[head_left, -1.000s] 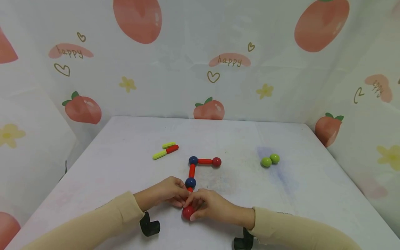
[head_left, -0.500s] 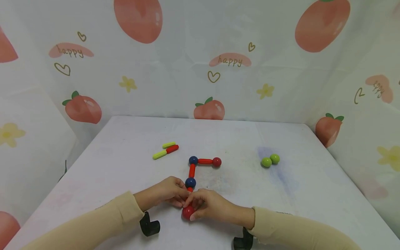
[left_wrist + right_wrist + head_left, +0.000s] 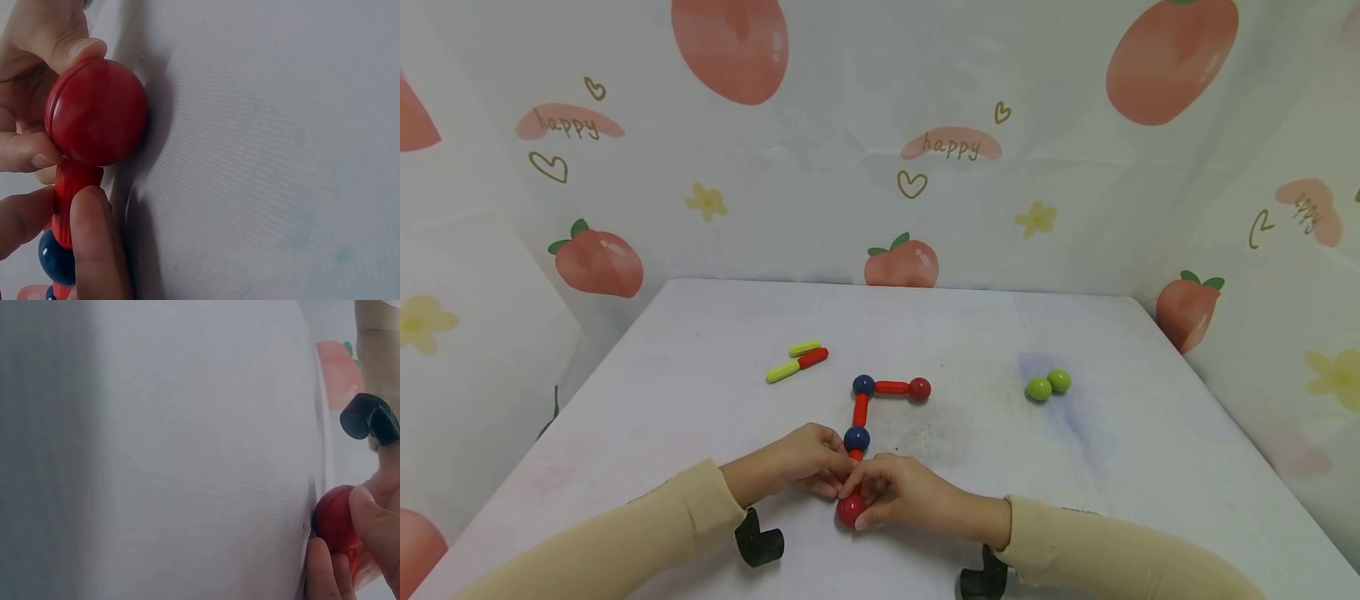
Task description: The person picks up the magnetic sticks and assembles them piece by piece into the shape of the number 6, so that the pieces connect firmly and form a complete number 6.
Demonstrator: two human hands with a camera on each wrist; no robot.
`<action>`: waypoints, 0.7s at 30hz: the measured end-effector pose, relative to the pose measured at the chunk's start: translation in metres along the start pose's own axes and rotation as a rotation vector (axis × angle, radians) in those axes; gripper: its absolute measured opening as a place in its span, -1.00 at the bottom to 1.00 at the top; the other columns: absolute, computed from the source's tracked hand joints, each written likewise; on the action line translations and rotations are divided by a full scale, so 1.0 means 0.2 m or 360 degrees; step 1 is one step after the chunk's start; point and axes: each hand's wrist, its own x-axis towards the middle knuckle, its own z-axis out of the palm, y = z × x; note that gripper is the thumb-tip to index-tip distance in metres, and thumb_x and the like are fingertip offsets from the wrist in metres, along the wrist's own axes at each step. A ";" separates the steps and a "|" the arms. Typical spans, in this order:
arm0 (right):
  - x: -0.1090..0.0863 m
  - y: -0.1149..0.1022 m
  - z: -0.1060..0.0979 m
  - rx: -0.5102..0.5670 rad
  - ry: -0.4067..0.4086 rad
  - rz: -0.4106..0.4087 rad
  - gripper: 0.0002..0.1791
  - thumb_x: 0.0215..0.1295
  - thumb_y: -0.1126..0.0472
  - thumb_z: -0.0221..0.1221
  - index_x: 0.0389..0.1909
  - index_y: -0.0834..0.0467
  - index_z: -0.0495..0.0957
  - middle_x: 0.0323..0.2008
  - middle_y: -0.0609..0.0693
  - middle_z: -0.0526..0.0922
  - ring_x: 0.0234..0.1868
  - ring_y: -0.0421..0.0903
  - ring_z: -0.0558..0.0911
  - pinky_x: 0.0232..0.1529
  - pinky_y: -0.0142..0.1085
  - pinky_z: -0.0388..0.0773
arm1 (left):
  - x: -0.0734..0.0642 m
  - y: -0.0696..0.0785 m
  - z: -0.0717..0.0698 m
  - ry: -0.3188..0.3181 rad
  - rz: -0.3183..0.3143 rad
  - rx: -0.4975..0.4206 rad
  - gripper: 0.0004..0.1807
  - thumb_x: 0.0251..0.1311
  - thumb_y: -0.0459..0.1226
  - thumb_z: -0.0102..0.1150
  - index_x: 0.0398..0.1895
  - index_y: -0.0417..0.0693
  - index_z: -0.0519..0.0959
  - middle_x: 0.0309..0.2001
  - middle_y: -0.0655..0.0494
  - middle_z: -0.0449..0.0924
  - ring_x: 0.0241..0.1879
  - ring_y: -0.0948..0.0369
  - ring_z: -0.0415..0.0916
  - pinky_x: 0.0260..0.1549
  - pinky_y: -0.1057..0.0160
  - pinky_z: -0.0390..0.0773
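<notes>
My right hand (image 3: 917, 496) grips a glossy red ball (image 3: 103, 112) near the front of the table, thumb and fingers on either side of it. Just beyond it, my left hand (image 3: 797, 462) pinches a red rod (image 3: 70, 194) whose end meets the ball. The rod's other end joins a blue ball (image 3: 857, 438). From there another red rod (image 3: 861, 410) runs away to a second blue ball (image 3: 864, 385). A third rod (image 3: 892, 387) leads right to a smaller-looking red ball (image 3: 920, 389). In the head view my fingers hide most of the held rod.
Two yellow-green rods (image 3: 783, 372) and a red rod (image 3: 813, 358) lie at the back left of the white table (image 3: 970, 333). Two green balls (image 3: 1039, 388) sit together on the right. Black wrist cameras (image 3: 760, 542) hang under both wrists. A patterned cloth (image 3: 820, 150) stands behind.
</notes>
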 end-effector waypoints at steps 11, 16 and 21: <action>0.00 0.00 0.00 -0.0006 -0.0002 -0.0009 -0.67 0.14 0.35 0.44 -0.05 0.10 0.69 -0.12 -0.02 0.68 -0.25 -0.34 0.61 -0.14 -0.60 0.54 | -0.01 0.01 0.01 0.0008 0.0003 -0.0004 -0.85 0.27 -0.34 0.25 -0.18 -0.22 0.52 -0.42 0.03 0.63 -0.56 0.32 0.59 -0.47 0.45 0.64; 0.00 0.00 0.00 -0.0006 -0.0007 -0.0011 -0.66 0.14 0.35 0.44 -0.04 0.10 0.69 -0.12 -0.02 0.68 -0.25 -0.35 0.61 -0.14 -0.60 0.54 | -0.01 0.01 0.01 0.0020 0.0007 0.0000 -0.85 0.26 -0.35 0.26 -0.19 -0.21 0.51 -0.42 0.02 0.63 -0.56 0.31 0.60 -0.47 0.44 0.64; 0.00 -0.01 0.00 -0.0008 -0.0008 -0.0006 -0.66 0.14 0.35 0.44 -0.04 0.10 0.70 -0.11 -0.02 0.68 -0.25 -0.35 0.60 -0.14 -0.61 0.54 | -0.02 0.01 0.01 0.0015 0.0026 -0.0007 -0.85 0.25 -0.35 0.25 -0.18 -0.21 0.51 -0.41 0.02 0.64 -0.55 0.31 0.61 -0.46 0.43 0.65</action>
